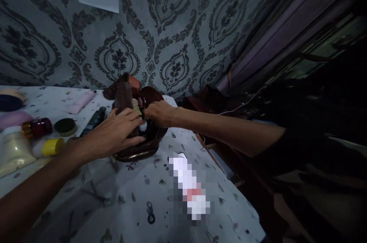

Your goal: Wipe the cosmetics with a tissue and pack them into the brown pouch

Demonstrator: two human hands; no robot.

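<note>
By the wall [177,25], bag [153,143]: open on the counter [137,193], items inside
Left hand [117,130]: over its side, thumb and fingers apart
Right hand [160,114]: at its mouth, curled, cannot tell on what
Tube [93,121], jar [40,127]: outside; handling seems unfinished

We look through one camera, worn on the person's head, which faces forward and down across the covered table [229,212]. From quite near, we see the left hand [117,130] and the right hand [160,114] around the middle; behind them, the patterned wall [183,10] fills much of our upper view.
</note>
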